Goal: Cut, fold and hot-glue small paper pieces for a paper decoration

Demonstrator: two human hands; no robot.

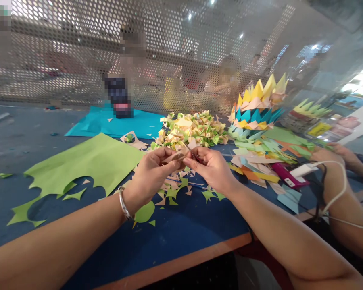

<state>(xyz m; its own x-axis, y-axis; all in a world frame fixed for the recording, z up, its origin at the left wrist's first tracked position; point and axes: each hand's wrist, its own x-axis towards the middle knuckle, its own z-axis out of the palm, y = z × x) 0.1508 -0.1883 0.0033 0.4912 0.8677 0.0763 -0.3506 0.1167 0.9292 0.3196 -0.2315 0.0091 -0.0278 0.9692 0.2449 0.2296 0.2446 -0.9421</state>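
My left hand (153, 171) pinches a small peach piece of paper (179, 154) between thumb and fingers. Closed around small scissors (194, 155), my right hand (214, 167) meets the left over the table. The thin metal blades point up and left against the paper, while the handles are mostly hidden by my fingers. Just beyond both hands rises a heap of small folded green and peach paper pieces (196, 129). Green offcuts (172, 193) and peach scraps lie beneath them. By my left wrist is a round green paper piece (144, 212).
A green sheet (90, 161) with curved cutouts lies left, before blue sheets (93, 123). At right stand layered, pointed paper rings (257, 110), with paper strips (254, 161), a magenta power strip (288, 177) and white cable. Another person's hands (329, 161) are farther right. Perforated metal (175, 48) borders the back.
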